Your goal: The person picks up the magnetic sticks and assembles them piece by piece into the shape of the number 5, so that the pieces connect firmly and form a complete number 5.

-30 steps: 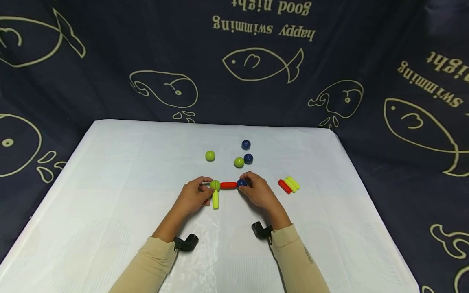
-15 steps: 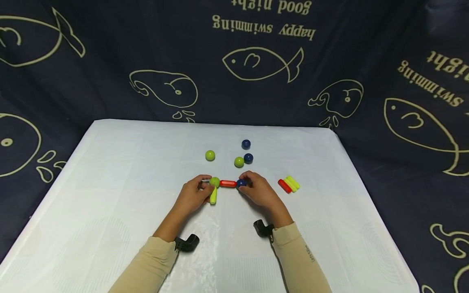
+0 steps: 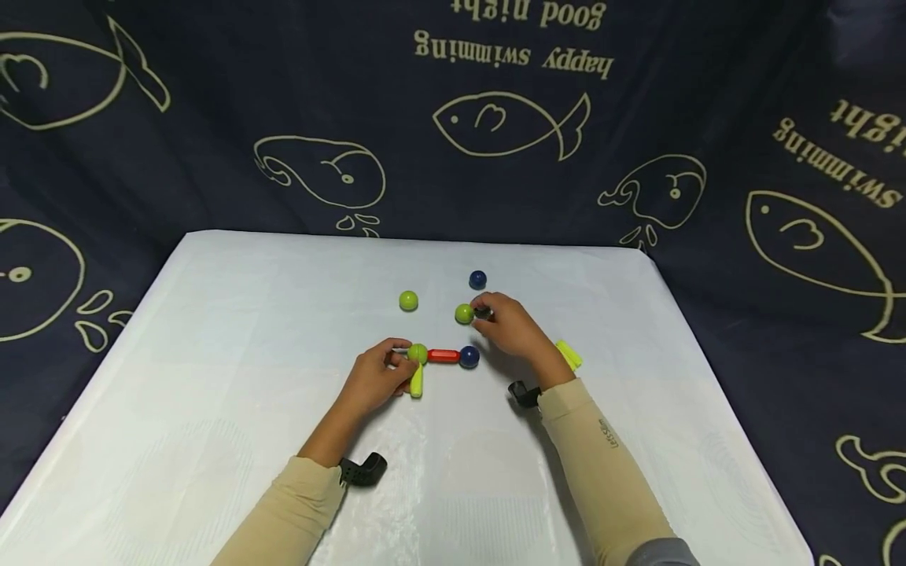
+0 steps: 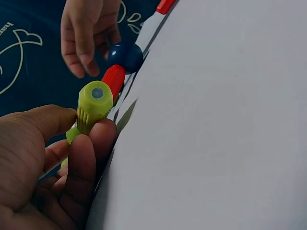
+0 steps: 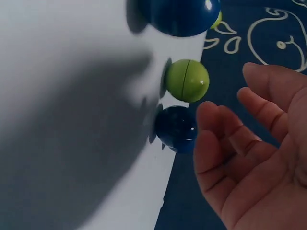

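Note:
My left hand (image 3: 368, 377) pinches a joined toy piece near its green ball (image 3: 418, 353) and yellow-green rod (image 3: 416, 381). In the left wrist view, that rod (image 4: 93, 105) points end-on between thumb and fingers. A red rod (image 3: 443, 356) runs right from the green ball to a blue ball (image 3: 469, 357). Farther back, my right hand (image 3: 513, 324) reaches with loosely bent fingers to a second blue ball (image 5: 175, 127), partly covered in the head view. The right wrist view shows the fingertips right at its side, thumb apart. A loose green ball (image 3: 463, 314) sits beside it.
Another green ball (image 3: 408, 300) and another blue ball (image 3: 477, 280) lie toward the back of the white table (image 3: 248, 314). Loose yellow-green rods (image 3: 569, 354) lie at the right, partly hidden by the right forearm. A dark printed cloth (image 3: 318, 94) hangs behind.
My right hand has let go of the blue ball on the joined piece and moved back to the loose blue ball. My left hand keeps its hold; the piece has shifted slightly back, its yellow-green rod tilted.

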Demonstrator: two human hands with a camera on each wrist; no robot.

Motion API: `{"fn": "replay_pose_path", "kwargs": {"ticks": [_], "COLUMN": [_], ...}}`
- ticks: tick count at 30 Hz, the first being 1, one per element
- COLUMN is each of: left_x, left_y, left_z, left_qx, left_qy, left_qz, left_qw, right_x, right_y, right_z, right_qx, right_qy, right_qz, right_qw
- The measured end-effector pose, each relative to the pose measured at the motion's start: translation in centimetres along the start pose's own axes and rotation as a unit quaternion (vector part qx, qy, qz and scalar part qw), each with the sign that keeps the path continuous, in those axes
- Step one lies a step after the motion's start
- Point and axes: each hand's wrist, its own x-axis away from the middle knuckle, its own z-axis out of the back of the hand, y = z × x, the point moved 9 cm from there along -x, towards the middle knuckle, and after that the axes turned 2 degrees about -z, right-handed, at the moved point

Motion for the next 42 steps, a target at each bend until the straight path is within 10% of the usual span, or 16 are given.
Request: {"fn": "replay_pose_path", "kwargs": {"ticks": [26,34,42], "left_x": [-0.2,-0.3,-0.3], "left_y": [-0.3,-0.3,-0.4], "left_z": [-0.2,-0.3,-0.2], "left_qx": [-0.005,-0.001,-0.007], "left_qy": [0.0,-0.003,0.0], "left_qz": [-0.008,-0.008,-0.008], "left_qw": [1.0,1.0,0.9999], "right_x": [-3.1,-0.2,3.8], "right_y": [-0.1,-0.5,-1.9], "right_z": [-2.5,-1.0,-2.5], "right_qx": [0.08,-0.054,-0.233], "right_qy": [-0.052,-0.003,-0.018], "right_qz": [-0.007,-0.02,-0.028], "right_qw": [0.9954,0.9983,0.972]}}
